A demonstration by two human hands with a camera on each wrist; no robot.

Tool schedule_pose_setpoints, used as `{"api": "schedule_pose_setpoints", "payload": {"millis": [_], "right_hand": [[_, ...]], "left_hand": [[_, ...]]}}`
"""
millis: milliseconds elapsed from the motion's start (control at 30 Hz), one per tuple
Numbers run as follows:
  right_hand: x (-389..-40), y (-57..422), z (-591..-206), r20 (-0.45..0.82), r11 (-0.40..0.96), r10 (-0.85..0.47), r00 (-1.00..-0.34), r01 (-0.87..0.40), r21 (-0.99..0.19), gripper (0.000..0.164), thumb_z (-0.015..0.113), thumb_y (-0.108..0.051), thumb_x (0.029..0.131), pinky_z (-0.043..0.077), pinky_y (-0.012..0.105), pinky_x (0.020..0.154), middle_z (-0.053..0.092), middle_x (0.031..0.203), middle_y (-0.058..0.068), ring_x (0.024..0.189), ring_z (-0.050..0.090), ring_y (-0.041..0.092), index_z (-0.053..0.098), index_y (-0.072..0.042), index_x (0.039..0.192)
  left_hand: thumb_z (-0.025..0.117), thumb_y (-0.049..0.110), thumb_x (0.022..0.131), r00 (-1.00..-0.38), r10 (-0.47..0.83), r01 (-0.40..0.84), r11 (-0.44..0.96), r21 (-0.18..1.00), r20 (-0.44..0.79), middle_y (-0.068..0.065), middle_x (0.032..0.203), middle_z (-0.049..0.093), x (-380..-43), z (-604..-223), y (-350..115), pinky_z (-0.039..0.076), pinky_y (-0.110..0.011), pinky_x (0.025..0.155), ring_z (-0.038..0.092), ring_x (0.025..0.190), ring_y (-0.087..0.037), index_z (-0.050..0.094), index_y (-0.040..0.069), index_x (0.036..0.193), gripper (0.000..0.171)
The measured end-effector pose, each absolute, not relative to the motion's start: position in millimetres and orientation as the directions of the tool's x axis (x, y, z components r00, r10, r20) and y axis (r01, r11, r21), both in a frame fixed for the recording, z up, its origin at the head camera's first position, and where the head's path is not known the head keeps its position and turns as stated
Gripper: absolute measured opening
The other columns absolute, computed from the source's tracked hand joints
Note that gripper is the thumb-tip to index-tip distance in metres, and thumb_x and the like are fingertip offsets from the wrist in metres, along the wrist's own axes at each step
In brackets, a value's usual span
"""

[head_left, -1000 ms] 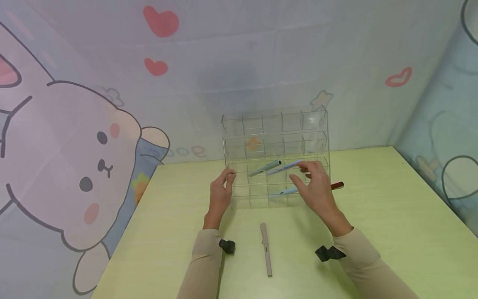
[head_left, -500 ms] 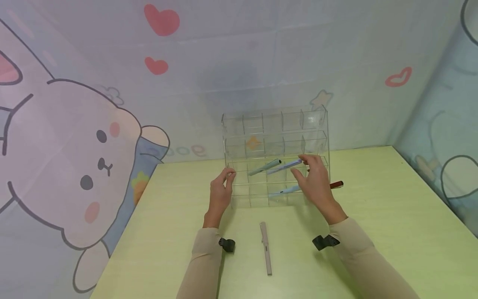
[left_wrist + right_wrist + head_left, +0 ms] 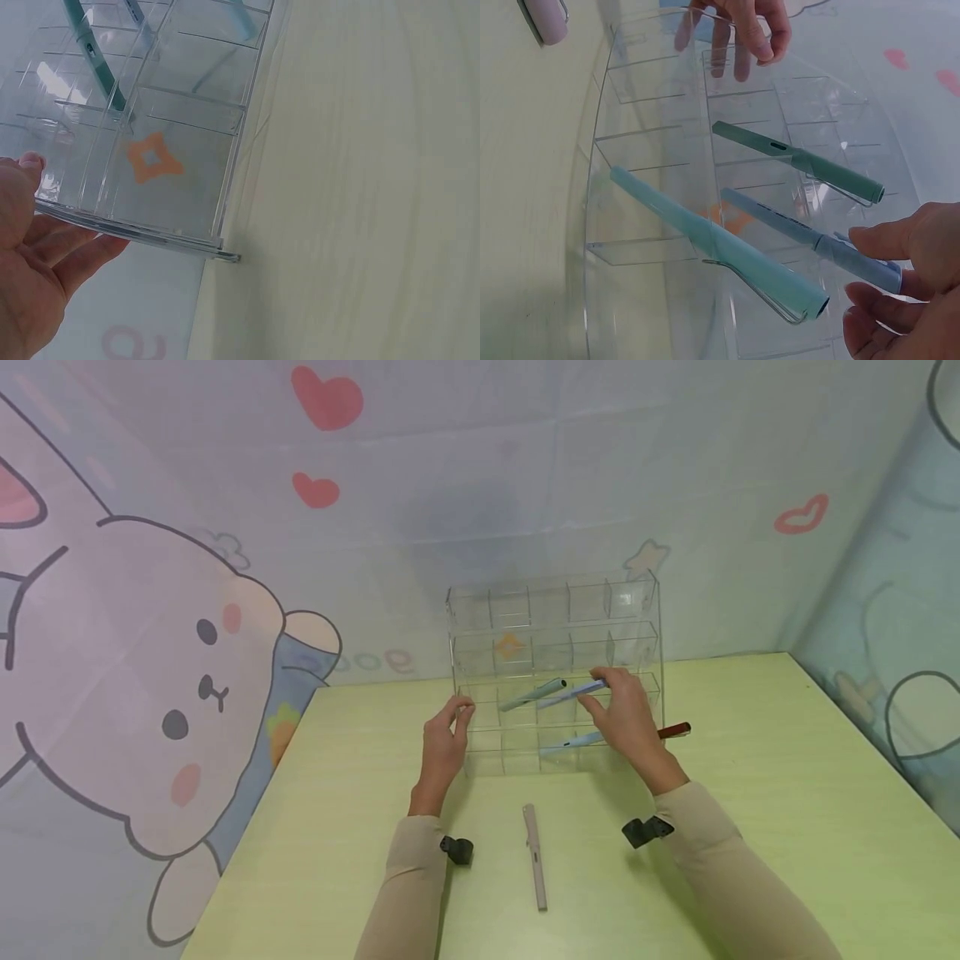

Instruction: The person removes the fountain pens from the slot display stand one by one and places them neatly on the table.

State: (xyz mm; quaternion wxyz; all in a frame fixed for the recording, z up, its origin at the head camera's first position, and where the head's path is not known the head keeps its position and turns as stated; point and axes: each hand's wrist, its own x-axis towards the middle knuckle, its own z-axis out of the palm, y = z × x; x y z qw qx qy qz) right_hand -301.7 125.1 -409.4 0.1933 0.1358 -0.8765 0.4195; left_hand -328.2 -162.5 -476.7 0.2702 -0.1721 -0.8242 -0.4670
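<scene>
A clear acrylic rack with tiered compartments stands on the table. My left hand grips its left side edge, thumb on one face and fingers behind, as the left wrist view shows. My right hand pinches the capped end of a lavender-blue pen between thumb and fingers; the pen slants in the second tier from the bottom. A green pen leans in the same tier, left of it. Below, a light blue pen lies slanted in the bottom tier. A dark red pen is partly hidden behind my right hand.
A greyish-pink pen lies on the yellow-green table in front of the rack. Behind the rack hangs a printed cloth backdrop with a cartoon rabbit and hearts.
My right hand has shifted a little to the left and up, and its thumb and fingers have come together on the lavender-blue pen's capped end. The left hand stays on the rack.
</scene>
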Motion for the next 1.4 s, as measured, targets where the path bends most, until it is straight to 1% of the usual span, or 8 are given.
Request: {"api": "schedule_pose_setpoints", "payload": {"millis": [200,367,467,667,833,1000,1233,1400], "right_hand": [[-307.7,121.7,-411.4,0.421,0.602,-0.084,-0.903,-0.383,-0.701,0.042,0.068,-0.009,0.097,0.044,0.056,0.096,0.058,0.128,0.026,0.117,0.052,0.042,0.054,0.009,0.132],[-309.9,120.2,-413.0,0.396,0.598,-0.086,-0.914,-0.365,-0.714,0.042,0.067,-0.01,0.098,0.048,0.056,0.09,0.062,0.122,0.026,0.112,0.056,0.043,0.053,0.007,0.134],[-310.1,120.5,-412.9,0.39,0.6,-0.086,-0.917,-0.36,-0.715,0.04,0.066,-0.01,0.099,0.05,0.055,0.084,0.063,0.117,0.026,0.106,0.06,0.043,0.053,0.006,0.133],[-311.1,120.3,-413.8,0.38,0.598,-0.092,-0.921,-0.356,-0.719,0.039,0.063,-0.011,0.1,0.055,0.049,0.072,0.066,0.111,0.024,0.09,0.066,0.037,0.052,0.004,0.135],[-312.0,119.7,-415.5,0.378,0.589,-0.088,-0.922,-0.354,-0.726,0.039,0.063,-0.011,0.1,0.055,0.049,0.073,0.066,0.111,0.024,0.091,0.066,0.037,0.053,0.004,0.134],[-311.7,119.9,-416.7,0.379,0.577,-0.083,-0.922,-0.354,-0.736,0.039,0.063,-0.011,0.1,0.054,0.049,0.072,0.067,0.11,0.024,0.095,0.065,0.038,0.053,0.005,0.134],[-308.8,120.9,-414.9,0.395,0.551,-0.03,-0.918,-0.345,-0.76,0.04,0.064,-0.012,0.1,0.056,0.047,0.069,0.067,0.107,0.023,0.084,0.068,0.036,0.052,0.004,0.135],[-306.1,121.1,-411.9,0.41,0.526,0.007,-0.912,-0.345,-0.778,0.043,0.064,-0.012,0.1,0.057,0.048,0.073,0.067,0.106,0.024,0.088,0.068,0.037,0.049,0.004,0.137]], "left_hand": [[0.056,0.02,0.104,-0.784,0.034,0.547,0.509,0.665,0.62,-0.012,0.111,0.072,-328.6,-476.5,-162.3,0.047,-0.049,0.102,0.061,0.121,-0.028,0.066,0.009,0.106,0.015],[0.056,0.02,0.104,-0.784,0.033,0.547,0.511,0.663,0.62,-0.012,0.112,0.072,-328.1,-476.2,-162.6,0.048,-0.048,0.102,0.061,0.121,-0.027,0.066,0.009,0.106,0.015],[0.056,0.021,0.104,-0.785,0.031,0.545,0.508,0.666,0.619,-0.012,0.113,0.071,-327.9,-475.9,-162.7,0.048,-0.049,0.102,0.061,0.121,-0.027,0.066,0.009,0.106,0.015],[0.056,0.022,0.104,-0.794,0.025,0.534,0.505,0.678,0.607,-0.012,0.114,0.071,-328.6,-475.5,-163.0,0.047,-0.049,0.103,0.061,0.122,-0.027,0.066,0.01,0.107,0.016],[0.055,0.023,0.105,-0.801,0.023,0.528,0.498,0.688,0.598,-0.012,0.113,0.071,-329.2,-476.1,-163.3,0.047,-0.048,0.103,0.061,0.121,-0.026,0.066,0.01,0.106,0.017],[0.054,0.023,0.105,-0.808,0.024,0.518,0.505,0.69,0.589,-0.011,0.115,0.071,-327.5,-477.6,-163.3,0.046,-0.049,0.104,0.06,0.123,-0.027,0.066,0.011,0.107,0.017],[0.055,0.023,0.105,-0.803,0.029,0.526,0.504,0.685,0.596,-0.012,0.113,0.071,-326.9,-478.0,-162.7,0.047,-0.05,0.103,0.061,0.121,-0.028,0.066,0.011,0.107,0.017],[0.054,0.023,0.106,-0.793,0.039,0.541,0.504,0.673,0.608,-0.012,0.113,0.071,-329.5,-478.9,-164.3,0.047,-0.048,0.103,0.063,0.117,-0.028,0.066,0.01,0.108,0.017]]}}
